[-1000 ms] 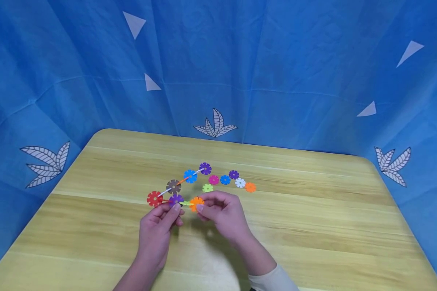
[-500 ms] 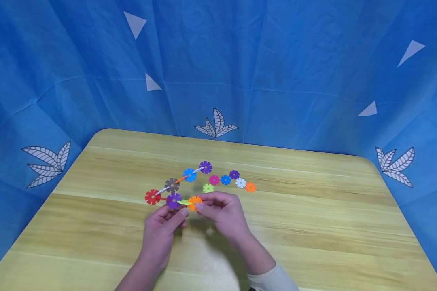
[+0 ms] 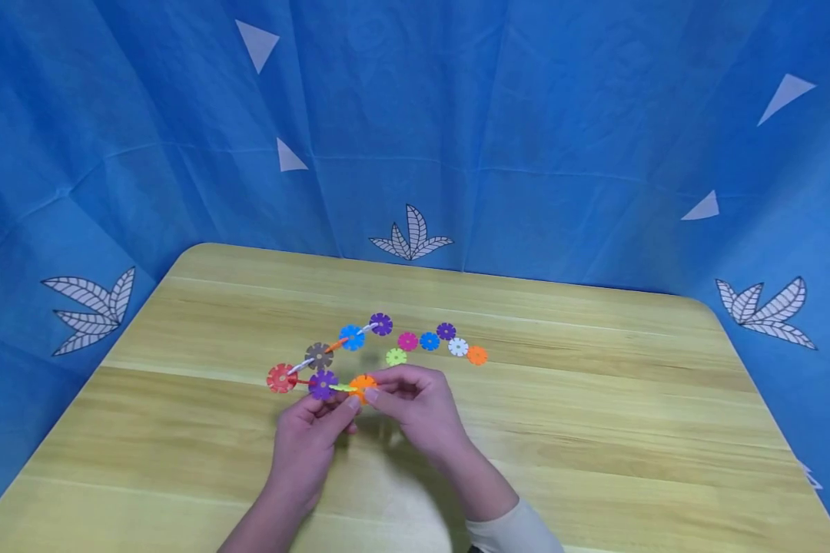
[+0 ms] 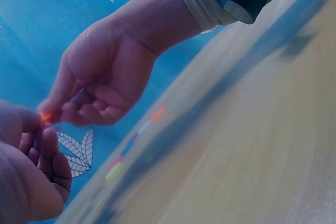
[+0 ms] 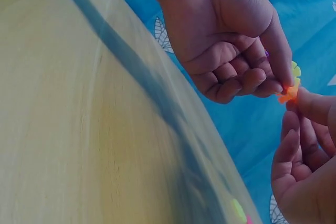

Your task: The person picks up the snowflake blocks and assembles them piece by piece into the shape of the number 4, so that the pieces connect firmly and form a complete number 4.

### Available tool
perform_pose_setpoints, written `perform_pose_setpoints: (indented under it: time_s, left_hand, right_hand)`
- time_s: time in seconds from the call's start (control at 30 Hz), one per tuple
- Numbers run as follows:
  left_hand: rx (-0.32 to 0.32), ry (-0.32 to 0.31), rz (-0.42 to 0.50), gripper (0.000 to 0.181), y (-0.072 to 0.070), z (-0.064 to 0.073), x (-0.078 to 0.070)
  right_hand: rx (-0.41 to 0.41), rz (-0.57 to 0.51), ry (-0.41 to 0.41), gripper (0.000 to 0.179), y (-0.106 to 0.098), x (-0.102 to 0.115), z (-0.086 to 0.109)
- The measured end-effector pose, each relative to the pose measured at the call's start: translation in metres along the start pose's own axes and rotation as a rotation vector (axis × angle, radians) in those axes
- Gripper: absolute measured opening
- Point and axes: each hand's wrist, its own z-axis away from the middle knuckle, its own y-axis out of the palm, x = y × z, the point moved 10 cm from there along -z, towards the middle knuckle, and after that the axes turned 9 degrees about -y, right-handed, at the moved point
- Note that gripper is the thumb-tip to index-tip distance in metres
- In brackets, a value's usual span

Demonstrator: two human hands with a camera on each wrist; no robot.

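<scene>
A chain of notched snowflake discs (image 3: 319, 355) is held up over the table, its pieces slotted together alternately flat and edge-on. Purple, blue, grey-brown and red discs show along it. It bends back at the red disc (image 3: 281, 378) through a purple disc (image 3: 323, 384) and a lime disc (image 3: 342, 387) to an orange disc (image 3: 362, 389). My left hand (image 3: 310, 438) pinches the orange disc from its lower left. From the other side my right hand (image 3: 418, 407) pinches its right edge with thumb and fingers. Both wrist views show the fingertips meeting there, covering much of the disc.
Several loose discs lie on the wooden table (image 3: 595, 399) beyond my right hand: a lime one (image 3: 396, 356), a pink one (image 3: 407, 341), a blue one (image 3: 429, 341), and purple, white and orange ones. A blue curtain (image 3: 526, 115) hangs behind the table.
The chain has shifted left. My left thumb has slid right from the purple disc to the orange one, and my right hand has moved slightly left with the orange disc.
</scene>
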Motion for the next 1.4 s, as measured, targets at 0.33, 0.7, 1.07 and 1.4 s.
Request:
perform_pose_setpoints:
  time_s: [0.33,0.7,1.07,1.4]
  left_hand:
    - [-0.056,0.016,-0.020,0.011,-0.009,-0.002,-0.004]
    - [-0.077,0.009,-0.013,0.012,-0.012,-0.002,-0.008]
    - [-0.085,0.018,-0.016,0.011,-0.013,-0.003,-0.010]
    - [-0.085,0.017,-0.023,0.011,-0.013,-0.003,-0.009]
  right_hand:
    - [0.023,0.055,-0.007,0.026,-0.006,0.001,-0.004]
    - [-0.177,0.397,-0.025,0.020,-0.047,-0.006,-0.015]
    - [-0.140,0.674,0.016,0.028,-0.052,-0.027,-0.028]
    - [-0.123,0.919,0.109,0.038,-0.052,-0.039,-0.036]
